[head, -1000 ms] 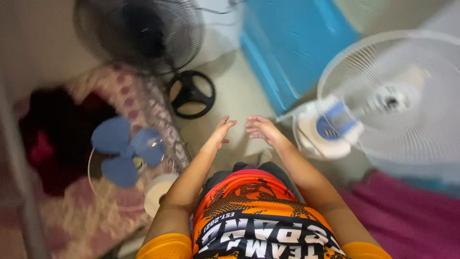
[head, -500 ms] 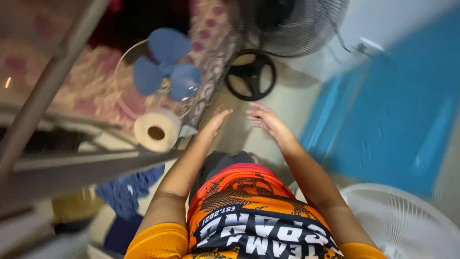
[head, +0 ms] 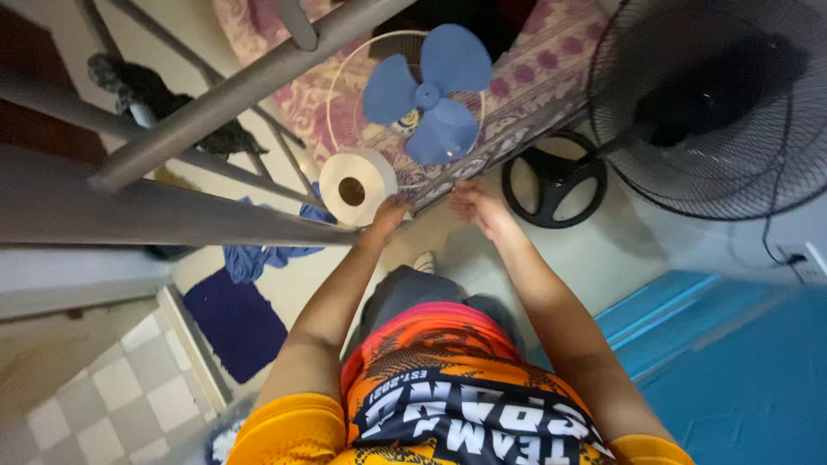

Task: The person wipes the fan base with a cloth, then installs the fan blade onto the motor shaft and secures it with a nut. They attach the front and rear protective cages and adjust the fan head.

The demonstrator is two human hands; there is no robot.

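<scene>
**A:** Blue plastic fan blade [head: 428,93], three paddles, sitting on a white wire fan guard [head: 345,95] that lies flat on the bed's pink patterned bedding [head: 534,77]. That's the bit both hands are reaching toward, right?

**B:** Yep. The left hand [head: 389,212] is right below the roll of toilet paper [head: 357,183], fingers loosely curled, touching or nearly touching the bed edge. Can't tell for sure whether it's actually gripping anything; it looks empty to me. The right hand [head: 474,205] is just beside it, fingers spread and relaxed, holding nothing, hovering at the mattress edge under the blade.

**A:** So both hands are short of the blade itself?

**B:** Looks like it. The blade is a bit further up the bed, with the toilet roll at the guard's lower left rim.

**A:** What else is around?

**B:** A black standing fan [head: 715,103] on the right, its round black base [head: 556,185] on the floor next to the right hand. Grey metal bunk frame bars [head: 215,95] cross the top left. Blue cloth [head: 258,257] and a dark blue mat [head: 233,323] on the floor at left, checkered tiles in the corner, something bright blue [head: 741,379] at bottom right. The person wears an orange jersey [head: 448,396].
</scene>
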